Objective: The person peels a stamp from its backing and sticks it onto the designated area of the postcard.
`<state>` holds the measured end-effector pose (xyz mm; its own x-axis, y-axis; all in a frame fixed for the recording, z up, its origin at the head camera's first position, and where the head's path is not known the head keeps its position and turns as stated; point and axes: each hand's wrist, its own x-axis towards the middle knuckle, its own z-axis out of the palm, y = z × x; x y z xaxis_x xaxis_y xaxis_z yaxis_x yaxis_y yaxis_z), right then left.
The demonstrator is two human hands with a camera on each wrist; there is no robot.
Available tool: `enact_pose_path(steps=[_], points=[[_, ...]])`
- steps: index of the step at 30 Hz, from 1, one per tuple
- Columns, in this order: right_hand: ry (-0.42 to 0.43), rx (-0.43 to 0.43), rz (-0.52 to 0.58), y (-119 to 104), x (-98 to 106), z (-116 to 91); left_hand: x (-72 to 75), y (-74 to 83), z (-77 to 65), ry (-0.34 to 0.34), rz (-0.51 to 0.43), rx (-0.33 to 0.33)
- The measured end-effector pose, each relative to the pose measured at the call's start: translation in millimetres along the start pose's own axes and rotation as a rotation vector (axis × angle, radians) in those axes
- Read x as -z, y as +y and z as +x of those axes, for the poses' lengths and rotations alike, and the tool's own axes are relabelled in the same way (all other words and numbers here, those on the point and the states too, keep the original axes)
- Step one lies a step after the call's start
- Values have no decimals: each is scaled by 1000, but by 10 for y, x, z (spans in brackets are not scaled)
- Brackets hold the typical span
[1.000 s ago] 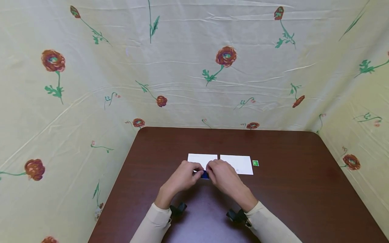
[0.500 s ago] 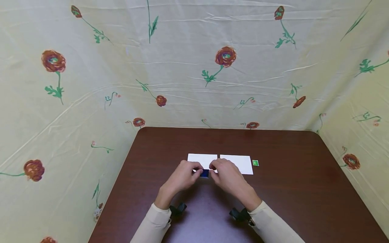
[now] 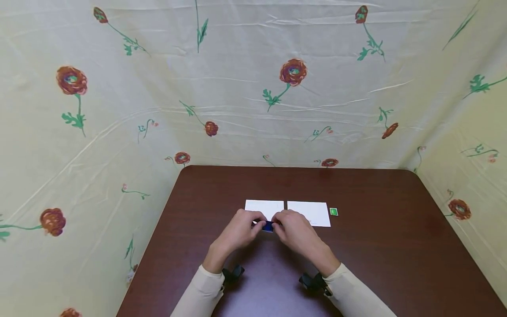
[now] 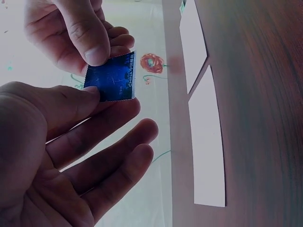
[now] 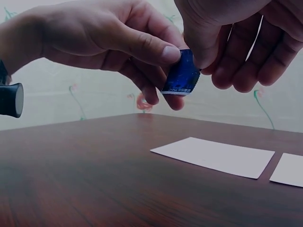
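Note:
A dark blue postage stamp with perforated edges is held up above the table, "CHINA" printed along one side of it. My left hand pinches one end between thumb and forefinger, its other fingers loosely spread in the left wrist view. At the opposite end, my right hand pinches the stamp too, thumb over its face. Just beyond the hands lie two white paper rectangles side by side, a left one partly covered by the hands and a right one.
A small green stamp with a white border lies to the right of the white papers. All of this is on a dark brown table with rounded far corners. A flowered cloth hangs behind and along both sides.
The right hand's fingertips parted a little and shifted slightly right half a second ago, and now they close on the stamp's end again. The left hand keeps its pinch almost unmoved.

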<state>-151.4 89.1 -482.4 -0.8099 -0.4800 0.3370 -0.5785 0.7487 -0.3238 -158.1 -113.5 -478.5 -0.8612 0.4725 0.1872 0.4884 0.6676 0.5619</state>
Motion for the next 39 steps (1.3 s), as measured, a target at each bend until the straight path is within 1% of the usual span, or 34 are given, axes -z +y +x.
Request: enact_pose_path(steps=[4, 8, 14, 16, 20, 23, 26, 33, 39], points=[[9, 20, 9, 8, -12, -19, -35, 10, -10, 9, 5, 16], [15, 28, 23, 8, -21, -37, -68, 15, -21, 37, 18, 21], [39, 47, 56, 0, -29, -48, -105, 8, -25, 60, -11, 34], [47, 53, 60, 0, -36, -50, -117, 13, -29, 78, -11, 59], [56, 56, 70, 6, -46, -52, -132, 26, -33, 138, 17, 109], [62, 52, 77, 10, -46, -53, -134, 36, -27, 165, 45, 112], [64, 50, 83, 10, -48, -47, -134, 41, -22, 156, 62, 94], [43, 66, 93, 1, -61, -35, -147, 31, -12, 72, 49, 76], [32, 73, 81, -10, -59, -29, -145, 24, -10, 62, 61, 63]])
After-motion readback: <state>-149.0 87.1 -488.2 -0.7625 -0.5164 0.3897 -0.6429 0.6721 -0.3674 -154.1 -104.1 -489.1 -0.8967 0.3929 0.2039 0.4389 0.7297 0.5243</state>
